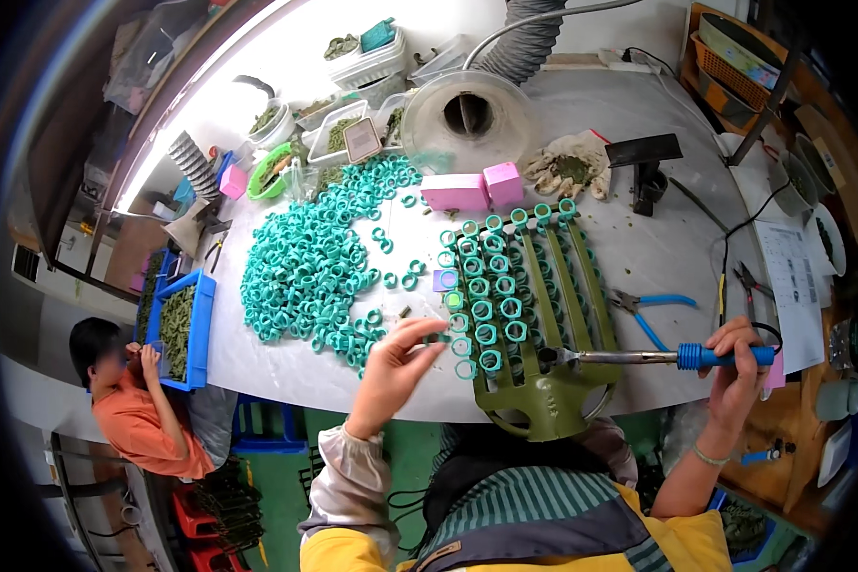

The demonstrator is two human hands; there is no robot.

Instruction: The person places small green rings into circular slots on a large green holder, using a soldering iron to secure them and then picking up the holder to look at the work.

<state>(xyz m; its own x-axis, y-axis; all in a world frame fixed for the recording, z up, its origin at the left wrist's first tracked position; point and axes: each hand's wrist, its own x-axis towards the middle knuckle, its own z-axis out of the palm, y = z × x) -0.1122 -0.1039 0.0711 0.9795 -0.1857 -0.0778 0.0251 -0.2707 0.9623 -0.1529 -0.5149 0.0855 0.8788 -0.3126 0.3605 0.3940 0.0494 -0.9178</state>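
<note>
Between the thumb and forefinger of my left hand (391, 370) is a small teal ring (436, 337), partly covered by the fingertips. This hand is just left of an olive-green rack (546, 396) with long parallel bars. Teal rings (481, 309) stand in rows along the rack's left bars and at its far end. My right hand (732, 370) is closed around the blue handle of a soldering iron (686, 357). The iron's metal shaft points left, and its flat tip touches or hovers over the rack's near end; I cannot tell which.
A large heap of loose teal rings (305, 272) covers the table's left side. Pink blocks (456, 193) and a clear fume hood (429, 124) are beyond the rack. Blue-handled pliers (667, 299) lie right of it. A person in orange (148, 429) sits left beside a blue bin (200, 329).
</note>
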